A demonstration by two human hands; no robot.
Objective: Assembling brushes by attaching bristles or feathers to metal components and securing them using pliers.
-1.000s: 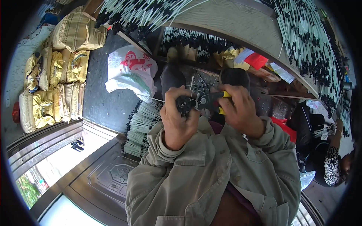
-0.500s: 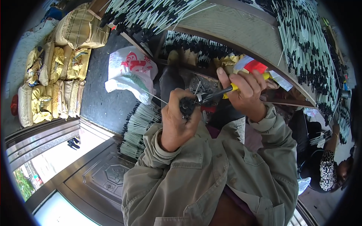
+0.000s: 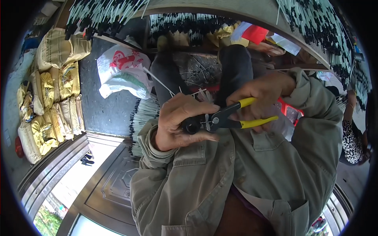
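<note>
My left hand (image 3: 179,118) is closed around a black plastic piece (image 3: 191,126) with a round hole at its end. A thin pale rod (image 3: 157,81) sticks out beyond the back of this hand, and the join between rod and piece is hidden. In my right hand (image 3: 260,94) are pliers (image 3: 219,119) with black jaws and yellow-tipped handles, the handles spread apart. The jaws meet the black piece beside my left thumb; a small metal part shows there. What exactly lies between the jaws cannot be made out.
Bundles of pale rods with black ends lie on the wooden bench (image 3: 220,8) ahead and beside my left leg (image 3: 136,118). A white plastic bag (image 3: 124,70) stands on the left. Stacked sacks (image 3: 47,114) line the far left. Another person's patterned sleeve (image 3: 351,141) shows at right.
My right hand has come down and turned, and the pliers' handles now stand spread. The black piece in my left hand has tilted and sits slightly lower. The whole view has shifted.
</note>
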